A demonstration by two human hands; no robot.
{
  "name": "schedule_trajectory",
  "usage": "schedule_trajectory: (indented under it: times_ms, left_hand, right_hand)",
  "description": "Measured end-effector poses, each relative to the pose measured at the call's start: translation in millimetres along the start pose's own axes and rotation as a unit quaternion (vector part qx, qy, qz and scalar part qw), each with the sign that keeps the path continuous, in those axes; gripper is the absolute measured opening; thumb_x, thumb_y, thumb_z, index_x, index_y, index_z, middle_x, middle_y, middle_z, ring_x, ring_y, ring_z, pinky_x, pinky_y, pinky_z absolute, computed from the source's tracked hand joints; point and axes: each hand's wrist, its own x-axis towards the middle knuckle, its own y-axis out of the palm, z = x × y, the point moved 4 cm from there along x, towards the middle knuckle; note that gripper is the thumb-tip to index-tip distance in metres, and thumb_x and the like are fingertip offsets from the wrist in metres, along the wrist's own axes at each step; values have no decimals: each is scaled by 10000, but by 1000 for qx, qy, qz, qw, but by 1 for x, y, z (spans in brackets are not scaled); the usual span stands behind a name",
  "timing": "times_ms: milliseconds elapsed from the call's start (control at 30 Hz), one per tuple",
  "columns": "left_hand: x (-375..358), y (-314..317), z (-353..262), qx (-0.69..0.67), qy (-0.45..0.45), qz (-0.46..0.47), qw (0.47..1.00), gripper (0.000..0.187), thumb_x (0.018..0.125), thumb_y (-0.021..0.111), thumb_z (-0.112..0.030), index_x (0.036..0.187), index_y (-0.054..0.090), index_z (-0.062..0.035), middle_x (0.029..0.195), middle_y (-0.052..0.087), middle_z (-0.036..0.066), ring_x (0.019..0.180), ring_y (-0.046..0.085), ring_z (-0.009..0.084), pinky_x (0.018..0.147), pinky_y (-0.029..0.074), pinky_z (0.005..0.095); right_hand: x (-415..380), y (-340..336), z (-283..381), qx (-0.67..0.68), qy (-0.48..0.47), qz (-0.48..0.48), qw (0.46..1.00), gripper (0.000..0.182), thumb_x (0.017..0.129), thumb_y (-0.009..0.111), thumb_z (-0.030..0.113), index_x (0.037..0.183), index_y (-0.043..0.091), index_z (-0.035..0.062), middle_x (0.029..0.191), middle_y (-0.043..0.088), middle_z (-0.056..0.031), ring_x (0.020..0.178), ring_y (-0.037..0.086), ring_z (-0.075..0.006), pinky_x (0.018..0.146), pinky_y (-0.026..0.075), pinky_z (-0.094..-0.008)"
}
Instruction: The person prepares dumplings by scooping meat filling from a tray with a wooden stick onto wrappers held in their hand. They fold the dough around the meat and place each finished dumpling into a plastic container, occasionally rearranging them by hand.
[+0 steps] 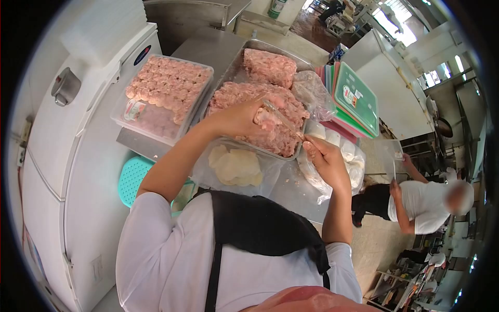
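My left hand (238,118) is closed around a small portion of ground meat (266,120), over a metal tray (297,152) of pinkish ground meat (234,96). In my right hand (326,158) is the handle end of a flat spatula (280,115), whose blade touches the meat at my left hand. Any wrapper under that portion is hidden by my fingers. Below the tray, a stack of pale round dumpling wrappers (235,164) lies on clear plastic. To the left, a plastic container (150,136) holds rows of filled dumplings (169,86).
Colored plastic lids (356,99) are stacked right of the tray, near a clear plastic bag (313,93) and bagged white rounds (353,158). A white freezer (88,171) stands left, with a turquoise basket (134,179) beside it. Another person (421,203) stands at the right.
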Motion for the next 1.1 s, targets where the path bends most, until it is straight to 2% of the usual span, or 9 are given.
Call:
schedule_trajectory:
  times_ms: [167,267,367,467,533,600,667,900,1100]
  left_hand:
    - [3,4,-23,-29,118,-10,992,693,749,719,-209,1388,465,-125,1399,474,154,1277,452,319,1059,355,364]
    - [9,9,-19,-64,88,29,994,502,756,723,-255,1226,623,-111,1289,562,171,1218,495,317,1048,358,376]
    - [11,10,-12,25,25,32,999,415,757,724,-331,1100,688,-100,1190,616,167,1127,551,314,1022,376,394]
    - [7,10,-7,135,30,-10,990,525,740,744,-315,1169,621,-38,1122,652,183,1023,626,306,886,484,376]
    - [10,14,0,100,86,-29,991,387,750,749,-305,1029,688,-45,1108,635,175,1084,567,306,951,442,413]
    - [14,22,-4,151,44,58,986,558,745,743,-317,1190,603,-10,1134,657,161,1036,627,276,899,473,370]
    - [16,30,-3,3,91,33,995,588,737,758,-277,1233,580,-14,1185,634,138,1012,629,242,894,468,351]
    - [38,49,-31,-60,106,55,991,676,694,788,-142,1303,530,1,1273,556,112,969,611,171,904,467,320]
    - [57,71,-8,-118,42,141,982,540,744,771,-216,1180,576,37,1053,664,65,950,627,148,814,518,304]
  right_hand:
    - [-8,-12,19,8,10,14,1000,268,968,575,225,1057,634,-21,679,457,10,628,425,-78,578,382,-241]
    - [-9,-14,16,-5,62,43,997,288,927,595,190,1143,623,2,941,653,-205,855,647,-330,759,492,-341]
    - [-11,-5,1,46,-16,-1,999,276,961,586,224,1087,635,-16,706,497,-15,647,450,-81,603,407,-242]
    - [-10,-7,9,21,-21,15,999,282,952,589,216,1119,630,-8,771,599,-75,671,545,-156,643,450,-281]
    - [-10,-15,11,-23,-80,17,996,280,946,586,208,1126,628,-1,846,639,-124,733,597,-243,677,472,-326]
    - [-15,-20,10,-37,-107,7,994,276,941,583,203,1127,628,4,901,658,-162,792,623,-313,707,485,-364]
    - [-20,-25,11,-18,-118,-2,993,269,938,580,201,1120,630,9,937,657,-188,848,623,-367,733,490,-393]
    - [-44,-28,-10,21,-57,-22,998,277,875,589,138,1122,636,20,945,650,-213,889,618,-392,774,492,-436]
    - [-63,-34,-15,55,-36,-46,997,236,872,563,140,1061,638,19,920,644,-213,854,609,-396,742,481,-447]
